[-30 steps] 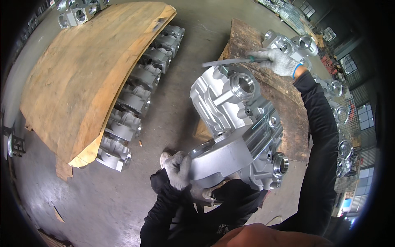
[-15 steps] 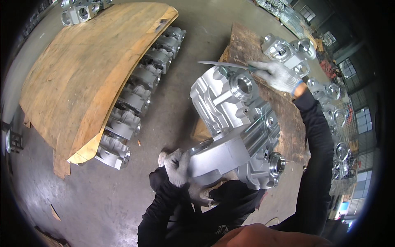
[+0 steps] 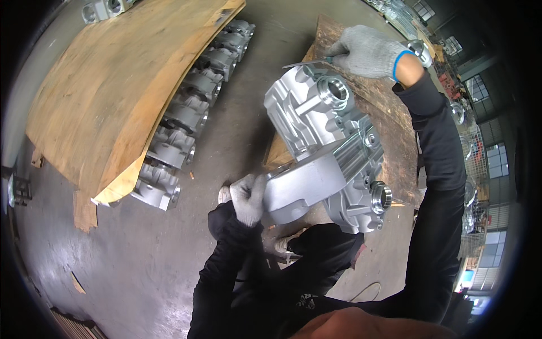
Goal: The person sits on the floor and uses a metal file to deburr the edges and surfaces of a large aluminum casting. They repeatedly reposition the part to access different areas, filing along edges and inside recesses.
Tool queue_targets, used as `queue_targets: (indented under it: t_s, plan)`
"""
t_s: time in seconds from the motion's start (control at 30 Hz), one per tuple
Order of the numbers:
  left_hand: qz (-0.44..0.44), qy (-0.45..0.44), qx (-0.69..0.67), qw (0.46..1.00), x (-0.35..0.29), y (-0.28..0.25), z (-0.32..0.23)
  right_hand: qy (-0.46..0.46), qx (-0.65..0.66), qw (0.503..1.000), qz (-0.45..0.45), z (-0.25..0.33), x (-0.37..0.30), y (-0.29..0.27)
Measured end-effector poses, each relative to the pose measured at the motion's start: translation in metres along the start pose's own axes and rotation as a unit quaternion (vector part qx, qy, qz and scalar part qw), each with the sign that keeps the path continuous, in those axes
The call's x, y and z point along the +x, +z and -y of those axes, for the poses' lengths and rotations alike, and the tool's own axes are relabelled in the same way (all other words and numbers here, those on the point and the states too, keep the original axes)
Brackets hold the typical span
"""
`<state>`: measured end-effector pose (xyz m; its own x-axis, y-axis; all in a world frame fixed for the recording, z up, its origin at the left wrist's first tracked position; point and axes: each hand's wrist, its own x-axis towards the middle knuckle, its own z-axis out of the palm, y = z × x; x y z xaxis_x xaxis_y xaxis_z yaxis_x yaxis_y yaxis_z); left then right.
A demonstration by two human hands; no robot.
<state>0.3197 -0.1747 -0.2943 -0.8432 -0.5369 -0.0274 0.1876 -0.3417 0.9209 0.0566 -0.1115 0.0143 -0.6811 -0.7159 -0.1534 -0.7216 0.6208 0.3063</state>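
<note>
One large silver casting lies on one brown wooden surface. The left fingers curl against its near left end; whether they grip it, I cannot tell. Beyond its far end, the right fingers clamp one slim tool.

A floor gap separates casting from plywood.

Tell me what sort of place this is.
Likely a metal-parts workshop or factory: a large silver casting in front, a row of castings along a plywood sheet, and a wire-mesh cage at right.
</note>
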Motion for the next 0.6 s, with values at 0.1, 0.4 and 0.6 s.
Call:
queue_targets:
  t_s: [0.1,0.4,0.6]
  plan:
    - [0.006,-0.005,0.022,1.0,-0.001,-0.001,-0.001,-0.013,-0.008,1.0,0.025,0.022,0.013,0.006]
    - [0.017,-0.005,0.018,1.0,0.001,-0.001,-0.009,-0.017,-0.038,0.999,-0.035,0.07,0.009,0.044]
    - [-0.008,-0.01,-0.022,1.0,0.002,0.002,-0.003,0.057,0.126,0.979,-0.151,0.013,-0.022,0.045]
